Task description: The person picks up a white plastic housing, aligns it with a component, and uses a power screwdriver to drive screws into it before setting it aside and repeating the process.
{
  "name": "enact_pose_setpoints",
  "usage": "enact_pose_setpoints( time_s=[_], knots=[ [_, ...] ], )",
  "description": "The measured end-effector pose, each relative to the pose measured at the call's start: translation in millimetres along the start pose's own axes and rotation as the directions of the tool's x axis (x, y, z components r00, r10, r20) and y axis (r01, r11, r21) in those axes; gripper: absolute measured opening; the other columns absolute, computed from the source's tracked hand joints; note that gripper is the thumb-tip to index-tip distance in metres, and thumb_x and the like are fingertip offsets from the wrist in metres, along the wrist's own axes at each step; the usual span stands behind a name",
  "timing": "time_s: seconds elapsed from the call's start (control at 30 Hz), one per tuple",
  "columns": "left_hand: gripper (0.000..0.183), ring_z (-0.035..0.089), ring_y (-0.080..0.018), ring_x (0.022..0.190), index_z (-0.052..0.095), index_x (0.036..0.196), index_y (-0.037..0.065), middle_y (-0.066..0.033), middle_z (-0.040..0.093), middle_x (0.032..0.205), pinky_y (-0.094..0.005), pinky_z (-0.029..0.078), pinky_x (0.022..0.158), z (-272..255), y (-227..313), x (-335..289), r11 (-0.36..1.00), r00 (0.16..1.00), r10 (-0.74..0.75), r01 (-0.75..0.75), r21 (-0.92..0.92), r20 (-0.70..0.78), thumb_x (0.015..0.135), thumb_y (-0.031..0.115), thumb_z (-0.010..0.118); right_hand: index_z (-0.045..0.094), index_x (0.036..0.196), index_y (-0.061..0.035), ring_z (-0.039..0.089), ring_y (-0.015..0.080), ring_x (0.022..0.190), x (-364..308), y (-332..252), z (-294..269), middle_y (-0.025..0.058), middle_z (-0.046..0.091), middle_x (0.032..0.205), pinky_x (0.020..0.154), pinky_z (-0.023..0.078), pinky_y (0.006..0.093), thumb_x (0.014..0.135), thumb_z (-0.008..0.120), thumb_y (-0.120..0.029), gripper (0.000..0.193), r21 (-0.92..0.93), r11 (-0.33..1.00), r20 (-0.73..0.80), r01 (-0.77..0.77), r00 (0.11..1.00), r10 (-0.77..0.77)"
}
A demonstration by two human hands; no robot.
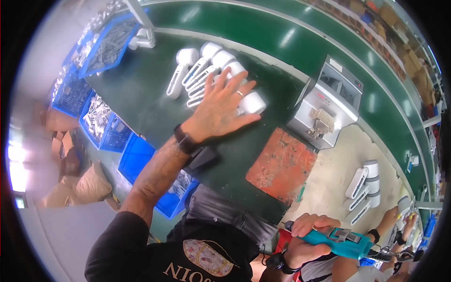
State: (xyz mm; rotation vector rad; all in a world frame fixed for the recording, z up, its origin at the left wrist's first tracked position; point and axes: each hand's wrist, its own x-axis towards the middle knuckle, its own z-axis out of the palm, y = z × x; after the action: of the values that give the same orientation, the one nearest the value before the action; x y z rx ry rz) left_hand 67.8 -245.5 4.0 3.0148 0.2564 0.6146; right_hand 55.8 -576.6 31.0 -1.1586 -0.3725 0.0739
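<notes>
My left hand (221, 105) lies open, its fingers spread over a row of white handheld appliances with slotted handles and round heads. The leftmost white appliance (176, 80) lies just beyond my fingertips; others are partly hidden under the hand. At the lower right, my right hand (298, 254) is closed round a teal electric screwdriver (336, 242), with fingers over one side and the thumb along the other. The tool's narrow dark end points to the upper left. Its bit cannot be made out. Dark bands circle both my wrists.
A worn red mat (282, 164) lies near a grey metal screw feeder (324, 105). Blue bins (136, 155) of parts line the left side. More white appliances (359, 190) lie at right, near a co-worker's hands (390, 221). A green conveyor (291, 37) curves behind the bench.
</notes>
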Motion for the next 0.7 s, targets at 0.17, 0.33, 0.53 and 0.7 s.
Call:
enact_pose_setpoints(
  time_s=[0.17,0.33,0.53,0.7],
  knots=[
    [0.07,0.043,-0.0423,0.133,0.055,0.135,0.01,-0.0149,0.051,0.142,-0.0521,0.032,0.112,10,-23,17,0.999,0.997,-0.003,-0.001,-0.041,-0.082,0.081,0.05,0.074,0.048,0.103,-0.001,0.055,0.0194,0.051,-5,-4,-24,0.0088,0.056,0.067,0.048,0.043,0.0303,0.09,0.067,-0.056,0.059,-0.049,0.996,-0.001,0.07,0.998,-0.07],
    [0.042,0.059,-0.037,0.11,0.062,0.117,0.006,-0.0184,0.062,0.118,-0.0441,0.048,0.092,-22,20,25,0.977,0.951,0.013,-0.077,-0.197,-0.309,0.083,0.024,0.077,0.052,0.106,0.0017,0.058,0.0214,0.062,-3,-13,-31,0.0107,0.057,0.073,0.057,0.046,0.0329,0.082,0.071,-0.039,0.05,0.017,0.993,0.007,-0.119,0.993,0.119],
    [0.035,0.068,-0.0288,0.083,0.062,0.103,0.002,-0.0148,0.067,0.092,-0.0368,0.054,0.075,2,217,57,0.535,0.948,0.311,-0.235,-0.811,-0.07,0.089,0.033,0.072,0.051,0.106,0.0017,0.056,0.0223,0.061,-9,-27,-38,0.009,0.054,0.069,0.056,0.045,0.0341,0.079,0.074,-0.063,0.074,-0.048,0.99,-0.049,-0.13,0.991,0.128],
    [0.046,0.065,-0.0352,0.092,0.061,0.101,0.002,-0.0169,0.067,0.096,-0.0449,0.052,0.081,83,303,100,0.66,0.962,0.255,-0.1,-0.745,0.097,0.09,0.046,0.063,0.053,0.112,0.004,0.06,0.0187,0.07,-24,-23,-38,0.012,0.061,0.081,0.062,0.048,0.0294,0.078,0.078,-0.057,0.074,-0.056,0.987,-0.053,-0.147,0.988,0.144]
  ],
)
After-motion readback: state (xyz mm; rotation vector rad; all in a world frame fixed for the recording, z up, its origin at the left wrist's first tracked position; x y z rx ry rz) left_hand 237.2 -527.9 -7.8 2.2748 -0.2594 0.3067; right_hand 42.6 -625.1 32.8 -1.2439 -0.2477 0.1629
